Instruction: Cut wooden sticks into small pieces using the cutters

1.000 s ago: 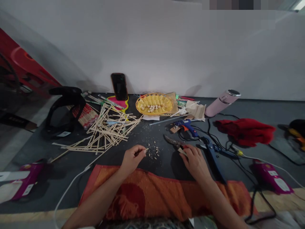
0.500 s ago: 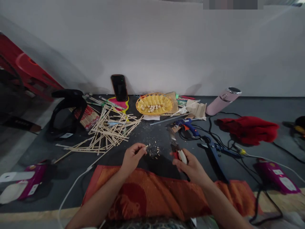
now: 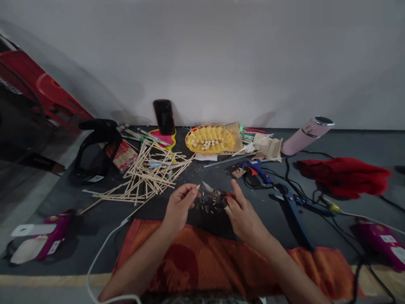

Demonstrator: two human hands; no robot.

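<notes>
Between the thumb and fingers of my left hand [image 3: 179, 207] is the end of a short piece of wooden stick [image 3: 198, 187]. My right hand [image 3: 246, 216] is wrapped round red-and-white-handled pruning shears [image 3: 209, 188]. Their blades point left, just beside the piece and seemingly apart from it. Small cut stick bits [image 3: 214, 202] and crumbs lie on the dark table below the blades. A pile of pale thin sticks [image 3: 155, 171] spreads out to the left. Behind, a yellow woven basket [image 3: 190, 143] holds several small pale pieces.
An orange towel [image 3: 228, 261] lies under my forearms. To the right are a blue glue gun [image 3: 260, 171], a blue long-handled tool [image 3: 294, 217], cables, a red cloth [image 3: 351, 175] and a pink bottle [image 3: 305, 137]. A phone [image 3: 164, 117] leans on the wall.
My right hand has brought the shears left and turned them, so the blades now point at the left hand's piece. The left hand stays nearly in place. The view has shifted slightly.
</notes>
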